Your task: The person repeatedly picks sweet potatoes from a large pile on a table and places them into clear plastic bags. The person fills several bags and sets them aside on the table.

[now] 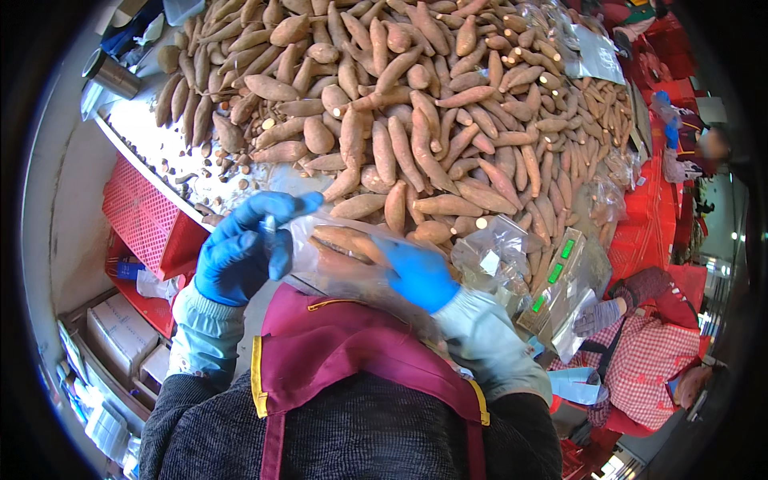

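Observation:
A clear plastic bag (303, 231) with several sweet potatoes (345, 240) in it is held in front of my maroon apron (336, 354). My right hand (423, 273), in a blue glove and blurred, grips the bag's right part from above. At the bag's left end is my left hand (240, 252), also blue-gloved, with curled fingers spread apart. Something small and pale shows between those fingers; whether they hold the bag's edge is unclear. Just beyond both hands, a large heap of loose sweet potatoes (408, 144) covers the table.
Trimmed ends (222, 171) litter the table's left edge, near a metal cup (114, 75). Red crates (150, 216) stand below. Clear bags (495, 252) and a box with green labels (555, 273) lie at right, beside a co-worker in a checked apron (645, 360). Another person (690, 141) is farther off.

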Demonstrator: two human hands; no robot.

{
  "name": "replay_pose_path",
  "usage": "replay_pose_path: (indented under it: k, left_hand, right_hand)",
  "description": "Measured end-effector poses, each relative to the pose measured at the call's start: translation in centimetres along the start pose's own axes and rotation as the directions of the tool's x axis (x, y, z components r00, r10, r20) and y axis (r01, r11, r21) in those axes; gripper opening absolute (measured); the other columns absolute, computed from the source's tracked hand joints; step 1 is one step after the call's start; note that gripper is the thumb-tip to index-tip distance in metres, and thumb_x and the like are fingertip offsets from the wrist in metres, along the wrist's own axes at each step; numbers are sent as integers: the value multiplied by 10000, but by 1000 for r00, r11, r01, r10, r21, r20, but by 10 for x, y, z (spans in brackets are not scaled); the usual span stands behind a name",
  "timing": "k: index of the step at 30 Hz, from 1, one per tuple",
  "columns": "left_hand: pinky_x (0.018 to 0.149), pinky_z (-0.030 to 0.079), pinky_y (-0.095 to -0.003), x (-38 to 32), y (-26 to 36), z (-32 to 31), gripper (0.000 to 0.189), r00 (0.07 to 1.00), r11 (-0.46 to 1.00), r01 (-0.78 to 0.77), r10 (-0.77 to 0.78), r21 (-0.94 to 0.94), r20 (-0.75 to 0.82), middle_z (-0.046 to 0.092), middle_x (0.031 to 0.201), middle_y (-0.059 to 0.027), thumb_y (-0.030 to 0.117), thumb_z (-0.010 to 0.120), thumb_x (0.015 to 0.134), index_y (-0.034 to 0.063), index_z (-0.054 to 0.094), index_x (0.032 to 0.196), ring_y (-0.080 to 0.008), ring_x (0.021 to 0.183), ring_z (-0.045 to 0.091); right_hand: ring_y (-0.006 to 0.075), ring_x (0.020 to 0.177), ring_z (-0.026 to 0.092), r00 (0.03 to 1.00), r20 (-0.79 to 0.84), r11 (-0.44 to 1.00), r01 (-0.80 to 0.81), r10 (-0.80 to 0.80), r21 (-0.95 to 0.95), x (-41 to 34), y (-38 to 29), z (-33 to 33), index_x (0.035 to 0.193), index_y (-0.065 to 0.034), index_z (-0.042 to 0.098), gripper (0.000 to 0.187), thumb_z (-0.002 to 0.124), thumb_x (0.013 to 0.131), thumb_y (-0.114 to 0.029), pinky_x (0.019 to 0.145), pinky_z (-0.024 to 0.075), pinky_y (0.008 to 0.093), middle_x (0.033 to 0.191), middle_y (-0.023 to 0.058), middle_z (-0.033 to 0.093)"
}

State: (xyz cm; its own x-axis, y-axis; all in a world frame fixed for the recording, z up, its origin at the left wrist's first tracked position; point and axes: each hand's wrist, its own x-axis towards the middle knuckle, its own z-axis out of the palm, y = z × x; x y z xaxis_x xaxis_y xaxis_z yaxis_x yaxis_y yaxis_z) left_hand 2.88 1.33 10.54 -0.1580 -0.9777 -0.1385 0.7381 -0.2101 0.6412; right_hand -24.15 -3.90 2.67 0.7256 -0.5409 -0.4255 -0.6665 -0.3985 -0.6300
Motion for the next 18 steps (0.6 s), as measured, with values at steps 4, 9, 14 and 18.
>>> replay_pose_path:
  k: [4,9,14,18]
  left_hand:
    - [558,434,-218,1,-2,6,416,998,999,12,-9,-48,60,422,1281,-237,219,567,798,5,488,1146,-142,575,537]
    - [459,368,-236,7,-5,14,380,998,1000,-15,15,-5,61,427,1300,-166,217,574,800,29,484,1119,-143,515,498]
    - [461,361,-252,5,-6,14,347,999,999,-38,39,23,-23,394,1331,-137,221,598,801,24,458,1050,-135,523,476]
    - [493,384,-241,-1,0,-3,399,994,994,-103,104,42,-26,394,1324,-182,242,585,798,21,478,1112,-131,542,497]
  right_hand:
    - [226,1076,506,984,-83,934,176,-158,310,-33,-15,-33,1241,-64,444,495,600,781,-158,935,382,316,1186,108,508]
    - [212,1045,525,895,-394,626,432,-209,649,-33,-33,-66,1231,-43,396,487,544,768,-20,935,390,334,1111,126,535]
    - [214,997,533,891,-403,389,453,-207,802,27,-54,-17,1188,-18,432,432,547,775,-74,885,406,324,1057,112,546]
    - [211,971,537,936,-230,928,185,-267,-325,36,-39,5,1152,-25,490,340,538,829,-123,837,439,321,1036,117,559]
